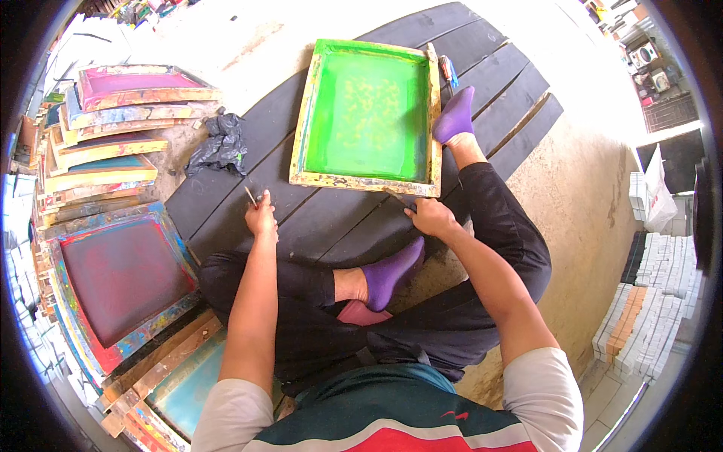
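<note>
Person sits cross-legged on dark planks [482, 68] w/ one green screen frame [367, 113] lying flat just ahead, its near edge just beyond both hands. Left hand [261, 218] is closed around a small thin tool [251, 196], tip sticking up toward the frame's near-left corner; hand is apart from the frame, resting on the planks. Right hand [431, 218] grips a dark tool [401, 200] whose tip meets the frame's near-right edge. Two purple socks: one foot [456, 114] touching the frame's right edge, other [390, 273] tucked near, between the forearms. Open room: bare plank strip between frame's near edge and the knees, more planks far right; pale floor [580, 196] beyond the right plank edge. Left side crowded: black rag [218, 143] just left of the frame, apart from it; one big red-mesh frame [120, 279] near left, close to left knee; stack of approx six paint-stained frames [113, 128] far left; more frames under it near-left, count unclear. White blocks stacked [648, 301] at right, well apart. Screwdriver-like tool [447, 71] lies at frame's far-right corner.
</note>
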### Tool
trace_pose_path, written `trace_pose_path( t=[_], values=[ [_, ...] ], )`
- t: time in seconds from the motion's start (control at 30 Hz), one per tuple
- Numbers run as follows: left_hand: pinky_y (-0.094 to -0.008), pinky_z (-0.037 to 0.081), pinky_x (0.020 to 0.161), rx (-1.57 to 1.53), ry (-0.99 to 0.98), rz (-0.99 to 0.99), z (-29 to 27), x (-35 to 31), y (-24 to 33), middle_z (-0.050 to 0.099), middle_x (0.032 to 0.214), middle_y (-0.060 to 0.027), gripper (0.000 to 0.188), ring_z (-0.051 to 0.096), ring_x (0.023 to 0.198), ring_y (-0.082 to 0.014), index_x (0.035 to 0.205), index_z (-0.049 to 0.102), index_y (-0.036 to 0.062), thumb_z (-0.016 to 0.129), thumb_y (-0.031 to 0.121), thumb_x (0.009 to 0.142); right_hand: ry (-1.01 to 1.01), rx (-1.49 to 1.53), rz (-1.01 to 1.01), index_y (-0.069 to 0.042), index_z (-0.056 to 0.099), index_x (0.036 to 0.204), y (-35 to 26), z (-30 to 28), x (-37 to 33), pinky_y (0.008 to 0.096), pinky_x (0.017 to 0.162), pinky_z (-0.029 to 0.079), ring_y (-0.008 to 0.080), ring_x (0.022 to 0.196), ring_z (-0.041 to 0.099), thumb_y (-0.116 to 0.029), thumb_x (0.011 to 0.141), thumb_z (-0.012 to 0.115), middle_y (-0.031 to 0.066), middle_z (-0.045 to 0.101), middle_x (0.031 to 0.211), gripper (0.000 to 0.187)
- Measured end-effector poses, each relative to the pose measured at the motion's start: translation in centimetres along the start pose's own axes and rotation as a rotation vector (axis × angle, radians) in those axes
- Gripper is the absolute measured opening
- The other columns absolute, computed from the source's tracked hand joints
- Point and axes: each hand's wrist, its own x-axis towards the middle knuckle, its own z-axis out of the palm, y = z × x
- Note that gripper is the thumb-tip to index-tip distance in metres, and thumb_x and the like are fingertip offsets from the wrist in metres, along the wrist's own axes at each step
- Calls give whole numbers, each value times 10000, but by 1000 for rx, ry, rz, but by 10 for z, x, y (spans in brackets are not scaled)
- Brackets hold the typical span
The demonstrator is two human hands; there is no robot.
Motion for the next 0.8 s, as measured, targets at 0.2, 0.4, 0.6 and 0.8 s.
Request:
trace_pose_path(
  t=[0.2,0.4,0.6,0.8],
  values=[
    [-284,316,353,-113,-115,-37,11,-35,-2,588,760,-32,362,428,414,-114,946,617,71,760,402,910,0,33,79,-64,588,1205,-1,18,-3,553,853,557,469,936,701,-441,995,549,279,719,972,434],
    [-249,364,369,-81,-482,-7,33,-87,-19,670,829,-59,318,459,423,-85,1004,674,56,768,342,903,55,138,-37,-49,628,1173,0,6,-14,561,843,546,481,930,686,-467,980,570,291,707,937,464],
    [-213,373,378,-40,-798,46,65,-134,-17,737,989,-102,332,471,426,-50,1182,686,36,710,290,970,-46,295,-196,8,677,1017,-48,-17,-38,572,824,523,499,927,661,-462,947,627,320,677,889,478],
    [-229,375,370,-55,-840,64,68,-133,-20,673,851,-50,196,468,430,-52,1019,645,51,678,242,992,-371,649,-72,35,645,944,-70,-27,-48,381,635,564,224,635,706,-393,991,622,141,690,716,430]
  ],
)
